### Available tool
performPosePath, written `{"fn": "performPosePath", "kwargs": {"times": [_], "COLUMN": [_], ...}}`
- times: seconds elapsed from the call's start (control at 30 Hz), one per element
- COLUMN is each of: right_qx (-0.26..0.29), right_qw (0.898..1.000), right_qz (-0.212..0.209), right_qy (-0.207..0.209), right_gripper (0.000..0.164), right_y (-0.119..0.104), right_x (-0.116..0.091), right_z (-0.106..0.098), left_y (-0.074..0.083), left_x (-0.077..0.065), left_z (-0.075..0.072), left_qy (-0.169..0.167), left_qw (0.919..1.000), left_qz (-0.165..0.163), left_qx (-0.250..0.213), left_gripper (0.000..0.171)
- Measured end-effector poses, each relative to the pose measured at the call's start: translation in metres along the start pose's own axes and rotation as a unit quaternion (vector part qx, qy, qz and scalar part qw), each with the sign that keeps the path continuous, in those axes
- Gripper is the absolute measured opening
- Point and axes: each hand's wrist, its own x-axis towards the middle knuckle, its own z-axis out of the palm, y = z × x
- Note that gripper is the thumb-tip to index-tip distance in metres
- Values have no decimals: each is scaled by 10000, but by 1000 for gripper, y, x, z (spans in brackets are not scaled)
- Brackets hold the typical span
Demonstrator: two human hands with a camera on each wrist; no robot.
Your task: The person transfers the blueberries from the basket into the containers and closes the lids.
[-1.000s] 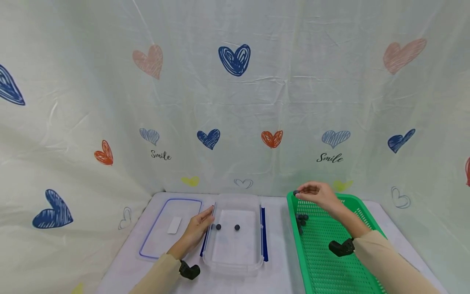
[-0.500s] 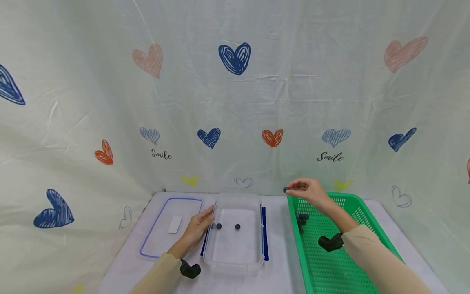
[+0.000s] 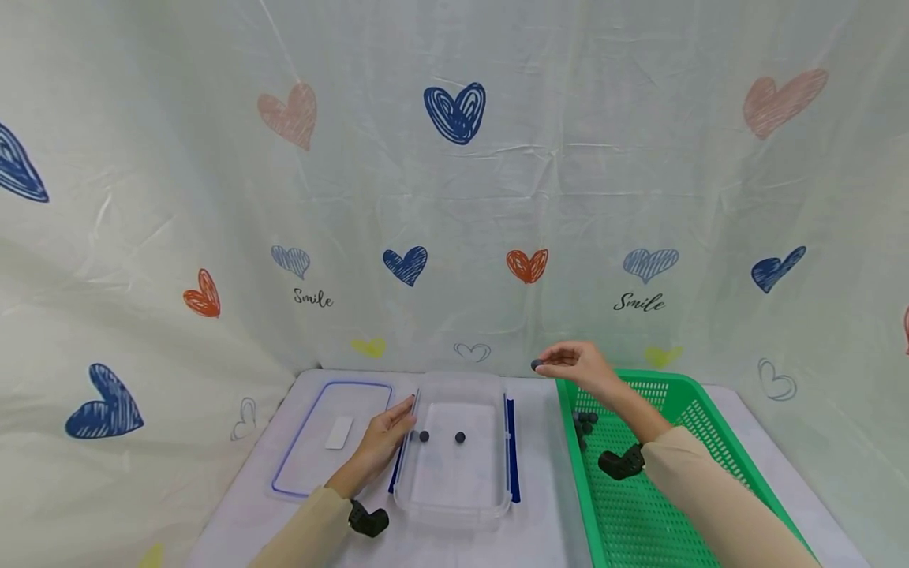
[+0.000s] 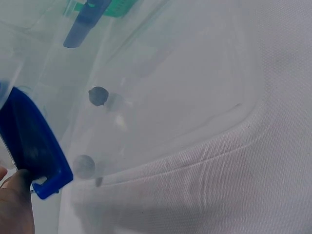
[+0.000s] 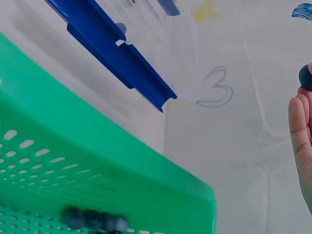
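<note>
My right hand pinches a dark blueberry at its fingertips, raised beyond the left rim of the green basket. In the right wrist view the held blueberry shows at the right edge. My left hand lies with fairly straight fingers against the left side of a clear plastic box, its fingertip at a blue side latch. Inside the lidless box sit two blueberries, one blueberry near the middle and one blueberry by the left wall.
Several blueberries cluster along the basket's left wall. The clear lid with a blue seal lies left of the box, a white rectangle on it. Another blue latch hangs on the box's right side. A heart-printed curtain stands behind.
My right hand has moved left with the blueberry, from over the basket's rim to the gap between basket and box. The left hand and the box stay in place.
</note>
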Motion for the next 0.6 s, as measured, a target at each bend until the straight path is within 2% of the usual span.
{"fn": "performPosePath", "kwargs": {"times": [0.33, 0.6], "right_qx": [200, 127], "right_qw": [9998, 9996], "right_qz": [-41, -139], "right_qy": [-82, -214], "right_gripper": [28, 27], "right_y": [-2, -4], "right_x": [13, 18], "right_z": [17, 32], "left_y": [1, 0], "left_x": [-1, 0], "left_z": [1, 0], "left_qy": [4, 31], "left_qw": [10000, 9999], "left_qz": [-12, -86], "left_qx": [25, 110], "left_gripper": [53, 53]}}
